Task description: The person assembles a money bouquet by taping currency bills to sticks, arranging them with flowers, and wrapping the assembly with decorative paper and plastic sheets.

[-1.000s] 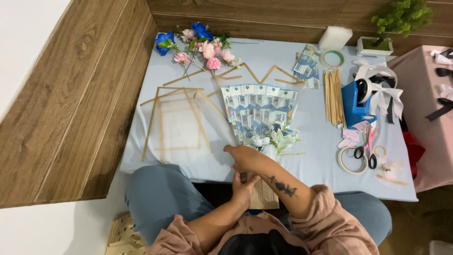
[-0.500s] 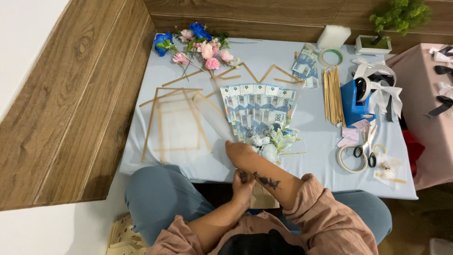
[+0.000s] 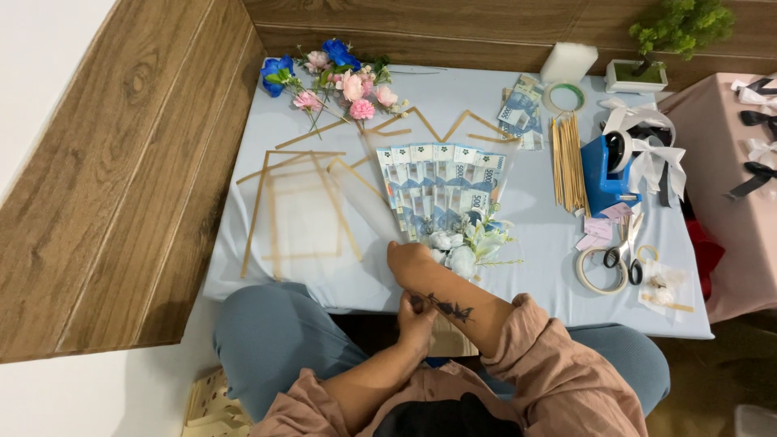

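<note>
A fan of blue banknotes lies on the light blue table cloth, with white artificial flowers at its base. My right hand is closed at the fan's lower left corner, pinching the clear gold-edged wrap sheet against the bouquet's base. The tattooed right forearm crosses over my left hand, which grips the bouquet's tan handle below the table's front edge. Most of the handle is hidden by my arms.
More clear gold-edged sheets lie to the left. Pink and blue artificial flowers sit at the back. To the right are wooden sticks, a blue tape dispenser, scissors, tape rolls, spare banknotes and a wooden wall on the left.
My right forearm has drawn in a little to the left, and the hand has crept slightly up toward the fan's base. My left hand stays on the handle.
</note>
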